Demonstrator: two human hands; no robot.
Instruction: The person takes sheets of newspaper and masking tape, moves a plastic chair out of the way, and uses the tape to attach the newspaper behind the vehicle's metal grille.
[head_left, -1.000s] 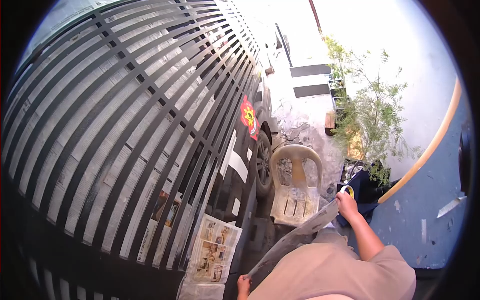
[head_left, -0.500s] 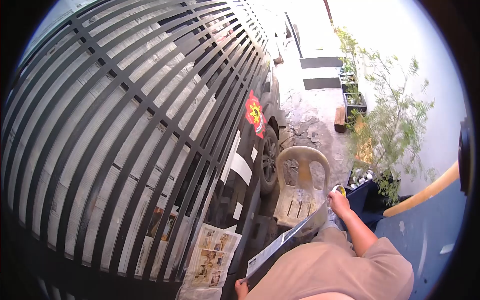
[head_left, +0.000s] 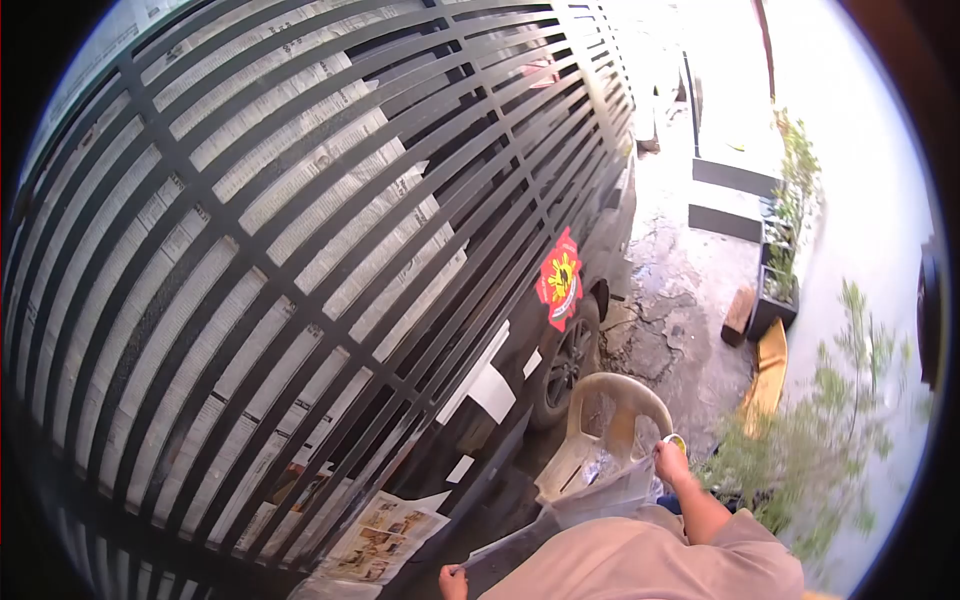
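A long greyish sheet, apparently newspaper (head_left: 600, 500), stretches between my two hands in front of my shirt. My left hand (head_left: 453, 580), low at the frame's bottom, is closed on its near end. At the far end my right hand (head_left: 671, 462) is closed around a roll of tape (head_left: 677, 441) with a yellow inner ring, next to the sheet's corner. A beige plastic chair (head_left: 618, 415) stands just beyond, partly covered by the sheet. To the left, printed newspaper (head_left: 375, 540) hangs over the lower edge of a black slatted grille (head_left: 330, 335).
More newspaper sheets (head_left: 230, 290) show behind the grille's bars. A dark vehicle with a wheel (head_left: 570, 365) and a red-yellow emblem (head_left: 560, 280) lie beyond. On the right are a leafy plant (head_left: 840, 440), planter boxes (head_left: 777, 290), a wooden block (head_left: 738, 315) and a white wall.
The view has swung left, so the chair, plants and emblem sit further right and lower. Both hands still hold the sheet, and the tape roll stays in my right hand.
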